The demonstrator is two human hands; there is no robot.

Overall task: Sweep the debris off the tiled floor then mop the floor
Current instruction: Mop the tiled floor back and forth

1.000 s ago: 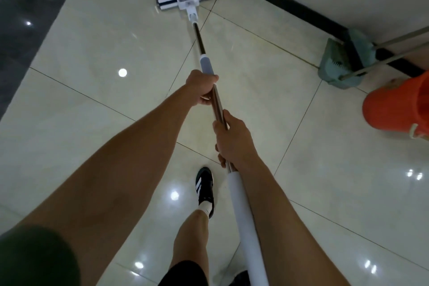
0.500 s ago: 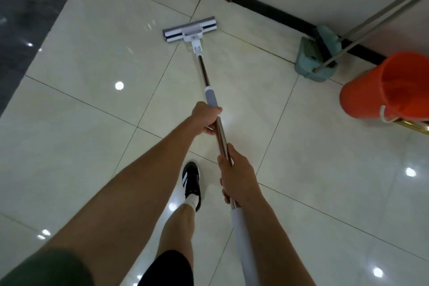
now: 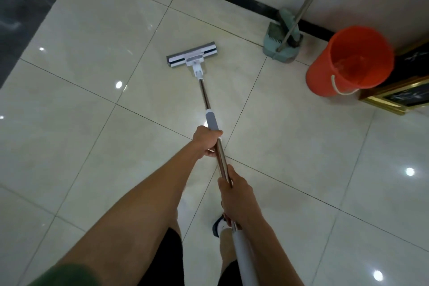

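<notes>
A flat mop with a white and grey head [image 3: 192, 57] lies on the glossy cream tiled floor [image 3: 97, 137]. Its metal pole [image 3: 205, 95] runs back toward me. My left hand [image 3: 207, 140] grips the pole just below the grey sleeve. Lower on the pole, above the white handle, my right hand [image 3: 234, 195] grips it too. I see no debris on the tiles.
An orange bucket [image 3: 350, 60] stands at the right beside a gold-framed dark panel [image 3: 399, 97]. A green dustpan and broom [image 3: 282, 40] lean at the white wall with its black skirting. A dark floor strip [image 3: 25, 7] runs along the left. My shoe [image 3: 219, 225] is below the hands.
The mop head has been drawn back toward me, away from the door and wall. The view has shifted so bucket and dustpan sit more fully in frame. Both hands kept their hold.
</notes>
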